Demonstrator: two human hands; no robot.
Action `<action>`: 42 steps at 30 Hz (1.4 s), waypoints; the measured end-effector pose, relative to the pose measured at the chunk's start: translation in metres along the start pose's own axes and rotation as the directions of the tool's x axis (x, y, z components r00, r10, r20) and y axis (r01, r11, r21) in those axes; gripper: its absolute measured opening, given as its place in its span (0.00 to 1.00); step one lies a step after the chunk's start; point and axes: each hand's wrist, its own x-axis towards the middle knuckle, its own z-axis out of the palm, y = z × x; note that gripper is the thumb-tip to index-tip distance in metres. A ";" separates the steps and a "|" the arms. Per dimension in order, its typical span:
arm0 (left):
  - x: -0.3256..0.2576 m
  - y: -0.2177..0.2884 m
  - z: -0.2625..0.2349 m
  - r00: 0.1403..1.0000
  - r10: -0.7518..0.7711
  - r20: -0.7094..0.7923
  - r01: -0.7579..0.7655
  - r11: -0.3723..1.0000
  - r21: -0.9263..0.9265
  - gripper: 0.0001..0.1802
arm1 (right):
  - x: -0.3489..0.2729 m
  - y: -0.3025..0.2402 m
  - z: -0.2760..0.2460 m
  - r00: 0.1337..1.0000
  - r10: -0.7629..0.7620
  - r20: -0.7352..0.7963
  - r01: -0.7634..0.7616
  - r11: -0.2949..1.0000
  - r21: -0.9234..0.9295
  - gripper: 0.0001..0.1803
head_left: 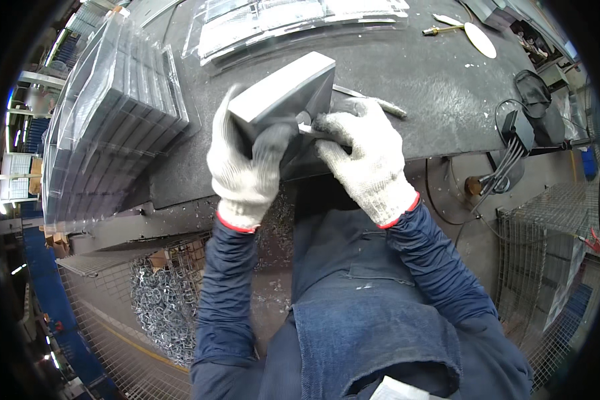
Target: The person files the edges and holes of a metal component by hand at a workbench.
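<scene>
My left hand [243, 160], in a white knit glove with a red cuff and dark, smudged fingertips, is closed around a grey box-shaped metal part [283, 87]. The part is tilted above the near edge of the workbench, its long pale face turned up. Gloved the same way, my right hand [367, 150] is closed on a slim tool [323, 133] whose tip meets the part's near side. Its exact kind is hidden by the fingers. Just beyond that hand, a thin grey rod-like piece [390, 109] shows; whether it is held or lies on the bench I cannot tell.
Stacked grey metal parts in clear wrap [113, 120] stand at the bench's left. Wrapped panels [267, 23] lie at the far side. A white oval-headed tool [479, 40] rests far right, near cables [513, 143]. Below left, a wire basket holds metal pieces [163, 300]; mesh cages [547, 247] stand right.
</scene>
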 end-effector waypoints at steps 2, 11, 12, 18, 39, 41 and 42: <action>0.038 0.018 -0.010 0.987 0.147 0.061 -0.157 0.956 0.248 0.37 | 0.007 -0.003 0.003 0.994 -0.094 -0.058 0.092 0.995 -0.039 0.17; 0.106 0.021 0.009 0.843 -0.097 0.529 -0.090 0.944 0.316 0.30 | 0.019 0.017 0.012 0.995 -0.100 0.020 0.102 0.967 -0.233 0.16; 0.108 0.021 0.010 0.820 -0.256 0.512 0.121 0.952 0.283 0.30 | 0.013 0.012 0.009 0.995 -0.098 0.029 0.102 0.968 -0.230 0.16; 0.097 0.009 0.014 0.830 0.034 0.556 -0.264 0.903 0.339 0.37 | 0.003 0.004 -0.005 0.994 -0.055 0.096 0.074 0.976 -0.207 0.16; 0.102 0.004 0.010 0.830 -0.045 0.556 -0.114 0.962 0.247 0.35 | -0.003 0.003 0.013 0.996 -0.070 0.047 0.074 0.993 -0.088 0.16; 0.099 0.010 0.010 0.825 -0.129 0.550 -0.020 0.967 0.256 0.35 | -0.004 0.000 -0.004 0.988 -0.046 0.144 0.069 0.985 -0.157 0.17; 0.102 0.010 0.009 0.829 -0.125 0.546 -0.023 0.966 0.256 0.35 | -0.002 0.002 -0.009 0.986 -0.038 0.162 0.071 0.977 -0.202 0.17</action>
